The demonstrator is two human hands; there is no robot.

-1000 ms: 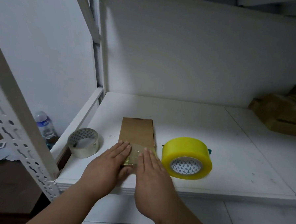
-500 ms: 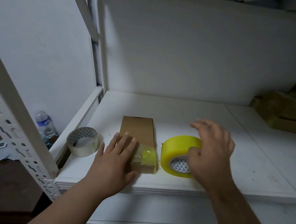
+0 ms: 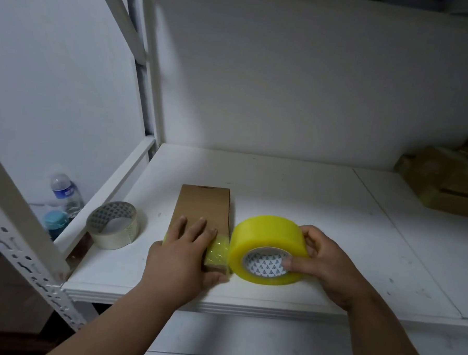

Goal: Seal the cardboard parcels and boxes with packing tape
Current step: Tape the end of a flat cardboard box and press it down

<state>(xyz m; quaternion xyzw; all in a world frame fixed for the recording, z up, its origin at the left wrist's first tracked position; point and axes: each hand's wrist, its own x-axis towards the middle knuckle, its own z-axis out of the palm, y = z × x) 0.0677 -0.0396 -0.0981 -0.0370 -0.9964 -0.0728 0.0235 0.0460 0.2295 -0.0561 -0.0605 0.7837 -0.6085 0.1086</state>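
Note:
A narrow flat cardboard parcel (image 3: 203, 205) lies lengthwise on the white shelf (image 3: 294, 188). A band of yellowish tape (image 3: 218, 251) crosses its near end. My left hand (image 3: 181, 258) lies flat on that near end with straight fingers, pressing the parcel down. Just right of the parcel stands a big yellow roll of packing tape (image 3: 265, 236) on its edge, touching the taped end. My right hand (image 3: 322, 262) grips the roll, thumb at the core and fingers curled over its right side.
A smaller clear tape roll (image 3: 113, 225) sits at the shelf's left front corner. Taped brown parcels (image 3: 444, 177) are piled at the far right. A slanted white perforated post (image 3: 21, 234) stands at the left, with a water bottle (image 3: 64, 193) beyond it.
My right hand left the parcel, swung right and took hold of the yellow roll, which now sits tight against the parcel. My left hand stayed flat on the parcel's near end.

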